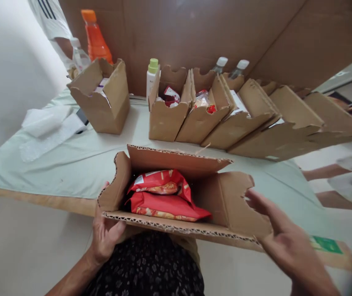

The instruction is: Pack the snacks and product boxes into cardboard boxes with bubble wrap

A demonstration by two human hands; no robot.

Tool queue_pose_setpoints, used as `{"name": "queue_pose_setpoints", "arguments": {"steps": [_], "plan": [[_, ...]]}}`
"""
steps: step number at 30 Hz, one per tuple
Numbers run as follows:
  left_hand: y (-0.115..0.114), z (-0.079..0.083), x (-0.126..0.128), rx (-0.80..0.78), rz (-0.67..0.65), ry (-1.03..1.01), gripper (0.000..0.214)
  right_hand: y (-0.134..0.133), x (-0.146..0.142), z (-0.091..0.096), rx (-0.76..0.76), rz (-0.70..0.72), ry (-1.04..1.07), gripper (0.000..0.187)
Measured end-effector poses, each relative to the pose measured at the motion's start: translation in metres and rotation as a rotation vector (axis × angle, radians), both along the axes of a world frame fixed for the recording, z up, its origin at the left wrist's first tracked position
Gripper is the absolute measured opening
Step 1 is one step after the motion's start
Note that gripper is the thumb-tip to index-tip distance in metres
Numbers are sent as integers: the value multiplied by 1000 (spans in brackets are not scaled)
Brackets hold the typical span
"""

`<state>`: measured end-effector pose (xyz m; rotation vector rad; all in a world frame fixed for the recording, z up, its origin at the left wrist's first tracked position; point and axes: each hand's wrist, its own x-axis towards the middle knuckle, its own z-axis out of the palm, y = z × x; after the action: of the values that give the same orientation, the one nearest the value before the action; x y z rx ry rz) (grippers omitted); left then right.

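A long open-topped cardboard box [227, 199] is held at the front edge of the table, close to my body. Two red snack packets [163, 201] lie inside it, toward its left end. My left hand [106, 236] grips the box's left end, thumb on the near side and fingers partly hidden behind the cardboard. At the other end, my right hand [287, 238] holds the right side, its fingertips over the notched end flap and the hand slightly blurred.
Several similar boxes [166, 123] with items inside line the table's back. Another box [110, 111] stands left, near an orange bottle [97, 41] and bubble wrap [49, 127]. A white bottle with a green cap [151, 78] stands between. Other people's limbs show at the left and right edges.
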<state>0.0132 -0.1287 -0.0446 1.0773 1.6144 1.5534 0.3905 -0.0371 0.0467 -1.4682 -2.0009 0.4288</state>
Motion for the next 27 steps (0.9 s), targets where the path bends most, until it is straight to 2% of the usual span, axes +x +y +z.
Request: {"name": "queue_pose_setpoints", "arguments": {"steps": [2,3,5,7,10,13,15,17,19,22,25,27], "plan": [[-5,-5,1,-59,-7,50,62,-9,2,-22,-47,167,19,57],[-6,-6,2,-74,-23,65,57,-12,-3,-31,-63,197,20,52],[0,-7,3,-96,-71,71,53,-10,-22,-43,-121,196,18,38],[16,-3,7,-99,-100,58,53,2,-43,-44,-171,161,32,34],[57,9,18,-47,-130,50,51,35,-57,-35,-185,79,68,34],[113,24,30,45,-206,121,53,71,-51,-26,-174,-36,60,41],[147,29,32,84,-248,204,59,87,-45,-27,-160,-119,59,43],[167,28,28,45,-279,366,61,93,-41,-35,-150,-173,72,45],[170,23,16,-15,-289,507,57,88,-38,-49,-199,-177,59,51],[148,13,-17,-68,-224,618,41,70,-34,-77,-248,-153,2,56],[122,12,-74,-132,-57,726,31,54,-31,-103,-125,-104,-19,50],[116,17,-120,-189,86,801,30,50,-30,-114,-61,-66,-34,45]]}}
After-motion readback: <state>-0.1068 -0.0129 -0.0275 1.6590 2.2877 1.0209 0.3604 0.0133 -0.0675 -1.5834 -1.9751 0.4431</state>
